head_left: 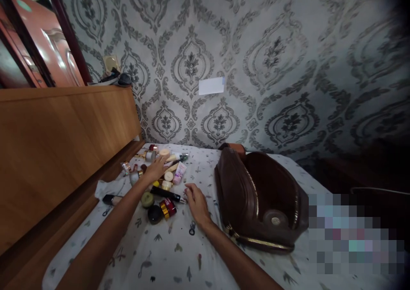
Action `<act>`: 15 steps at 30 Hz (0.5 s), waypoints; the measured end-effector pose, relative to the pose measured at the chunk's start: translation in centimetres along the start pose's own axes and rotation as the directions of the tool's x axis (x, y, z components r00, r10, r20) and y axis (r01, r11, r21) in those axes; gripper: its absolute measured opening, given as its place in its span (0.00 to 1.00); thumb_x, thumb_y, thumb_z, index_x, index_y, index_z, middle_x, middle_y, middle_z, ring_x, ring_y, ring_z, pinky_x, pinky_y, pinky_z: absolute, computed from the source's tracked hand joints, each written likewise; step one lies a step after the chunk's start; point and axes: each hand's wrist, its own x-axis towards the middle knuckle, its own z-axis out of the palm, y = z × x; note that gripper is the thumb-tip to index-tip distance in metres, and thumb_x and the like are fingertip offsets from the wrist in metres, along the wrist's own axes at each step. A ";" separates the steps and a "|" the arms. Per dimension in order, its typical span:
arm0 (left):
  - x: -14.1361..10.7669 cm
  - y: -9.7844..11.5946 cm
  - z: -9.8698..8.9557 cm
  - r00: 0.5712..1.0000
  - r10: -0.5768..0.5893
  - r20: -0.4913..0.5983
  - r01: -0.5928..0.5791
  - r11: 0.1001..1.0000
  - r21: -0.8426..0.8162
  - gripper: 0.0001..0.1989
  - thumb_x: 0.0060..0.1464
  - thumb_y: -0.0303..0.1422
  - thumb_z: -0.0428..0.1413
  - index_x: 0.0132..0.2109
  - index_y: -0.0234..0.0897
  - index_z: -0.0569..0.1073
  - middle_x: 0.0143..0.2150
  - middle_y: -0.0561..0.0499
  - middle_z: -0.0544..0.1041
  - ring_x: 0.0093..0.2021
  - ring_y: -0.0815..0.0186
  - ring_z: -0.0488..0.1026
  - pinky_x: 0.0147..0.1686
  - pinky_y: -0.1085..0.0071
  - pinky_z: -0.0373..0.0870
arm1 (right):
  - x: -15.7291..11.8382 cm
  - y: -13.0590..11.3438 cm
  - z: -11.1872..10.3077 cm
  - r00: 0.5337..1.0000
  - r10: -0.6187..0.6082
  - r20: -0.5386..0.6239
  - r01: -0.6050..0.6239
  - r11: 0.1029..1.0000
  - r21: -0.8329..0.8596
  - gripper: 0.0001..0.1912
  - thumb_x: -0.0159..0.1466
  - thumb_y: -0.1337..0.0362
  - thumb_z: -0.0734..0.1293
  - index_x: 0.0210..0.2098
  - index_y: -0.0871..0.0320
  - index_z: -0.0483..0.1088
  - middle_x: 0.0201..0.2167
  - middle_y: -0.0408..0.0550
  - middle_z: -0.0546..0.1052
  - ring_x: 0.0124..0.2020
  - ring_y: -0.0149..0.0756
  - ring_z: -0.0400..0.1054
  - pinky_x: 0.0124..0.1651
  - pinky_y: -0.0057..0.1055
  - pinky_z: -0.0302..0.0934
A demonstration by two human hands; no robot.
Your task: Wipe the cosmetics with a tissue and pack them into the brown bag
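Note:
Small cosmetic jars, tubes and bottles lie in a loose pile on a patterned white sheet. My left hand [156,168] reaches over the pile, fingers apart, beside a cream-coloured jar [164,152]; nothing shows in its grasp. My right hand [196,200] is at the pile's right side, by the end of a black tube [165,194]; its fingers are curved and whether they hold anything small is unclear. Near the tube are a red jar with a gold band [168,208], a black round lid [155,214] and a pink-and-white tube [180,173].
A brown leather bag [237,196], unzipped, stands on the sheet [179,256] to the right. A wooden board [67,145] borders the left side, with small items on top. Patterned wallpaper rises behind, bearing a white label [211,86]. The lower right area is pixelated.

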 end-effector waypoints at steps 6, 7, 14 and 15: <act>3.1 -1.3 1.1 0.983 -0.171 0.060 0.168 0.984 0.055 0.35 0.62 0.37 0.52 0.72 0.46 0.47 0.73 0.41 0.54 0.70 0.47 0.53 0.63 0.49 0.55 | 0.1 -0.3 0.1 0.998 0.057 0.017 -0.057 0.998 -0.013 0.18 0.67 0.55 0.54 0.43 0.56 0.72 0.36 0.50 0.78 0.41 0.43 0.74 0.45 0.37 0.66; 3.5 -1.4 1.2 0.979 -0.194 0.063 0.190 0.980 0.064 0.36 0.62 0.37 0.52 0.72 0.47 0.47 0.73 0.41 0.53 0.70 0.45 0.54 0.63 0.49 0.56 | 0.2 -0.3 0.1 0.998 0.058 0.022 -0.058 0.998 -0.008 0.18 0.67 0.55 0.54 0.43 0.56 0.72 0.37 0.50 0.79 0.41 0.43 0.74 0.45 0.37 0.66; 7.1 -0.8 2.6 0.939 -0.345 -0.010 0.344 0.935 0.085 0.25 0.62 0.39 0.56 0.63 0.40 0.64 0.66 0.42 0.64 0.61 0.51 0.66 0.58 0.45 0.66 | 0.1 -0.2 0.2 0.996 0.076 0.037 -0.077 0.997 0.027 0.18 0.67 0.55 0.54 0.43 0.55 0.71 0.36 0.51 0.79 0.41 0.44 0.74 0.43 0.38 0.67; 7.6 -0.6 2.9 0.931 -0.365 -0.022 0.365 0.927 0.082 0.23 0.62 0.38 0.56 0.61 0.39 0.66 0.64 0.42 0.66 0.59 0.52 0.68 0.56 0.46 0.68 | 0.1 -0.2 0.2 0.996 0.081 0.043 -0.082 0.996 0.029 0.18 0.67 0.55 0.54 0.43 0.55 0.71 0.36 0.51 0.79 0.41 0.44 0.74 0.43 0.38 0.67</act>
